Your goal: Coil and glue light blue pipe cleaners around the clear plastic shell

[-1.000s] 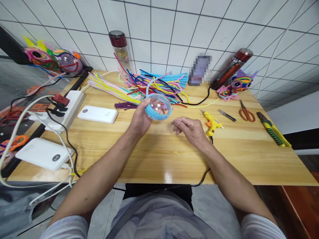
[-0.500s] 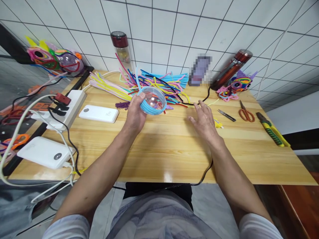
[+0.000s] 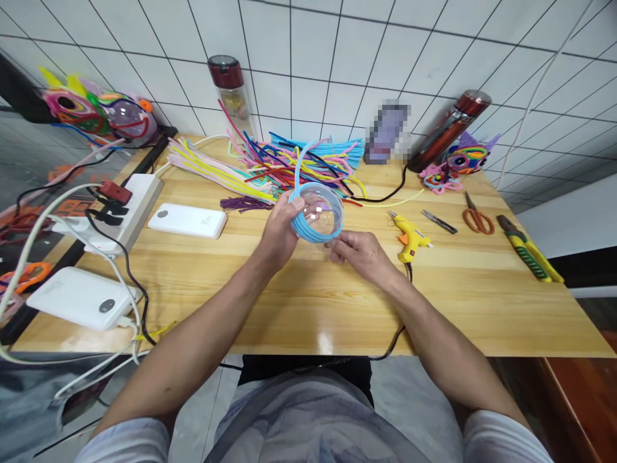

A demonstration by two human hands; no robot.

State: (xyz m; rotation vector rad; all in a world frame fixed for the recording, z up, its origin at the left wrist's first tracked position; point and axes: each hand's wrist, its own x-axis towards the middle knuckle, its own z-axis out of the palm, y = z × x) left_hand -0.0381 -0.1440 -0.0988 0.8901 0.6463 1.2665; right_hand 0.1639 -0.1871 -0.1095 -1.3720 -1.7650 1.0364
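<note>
My left hand [image 3: 281,231] grips the left side of a clear plastic dome [image 3: 322,222] with light blue pipe cleaner wound around its outside. One loose pipe cleaner end [image 3: 299,168] curves upward past my left thumb. My right hand [image 3: 357,254] is at the lower right edge of the dome, its fingers curled together by the blue windings. Whatever may be between those fingertips is hidden. To the right of that hand, a yellow hot glue gun [image 3: 409,238] lies on the wooden table [image 3: 299,308].
Behind the dome lies a pile of coloured pipe cleaners [image 3: 270,161]. Small snips [image 3: 438,222], orange-handled scissors [image 3: 477,218] and pliers [image 3: 525,251] lie at right. A white power bank [image 3: 187,220] and a power strip [image 3: 137,206] with cables are at left.
My left hand has brought the dome right and slightly nearer. My right hand has moved left and down from the table's right side to the dome, its fingers now curled; the glue gun is uncovered.
</note>
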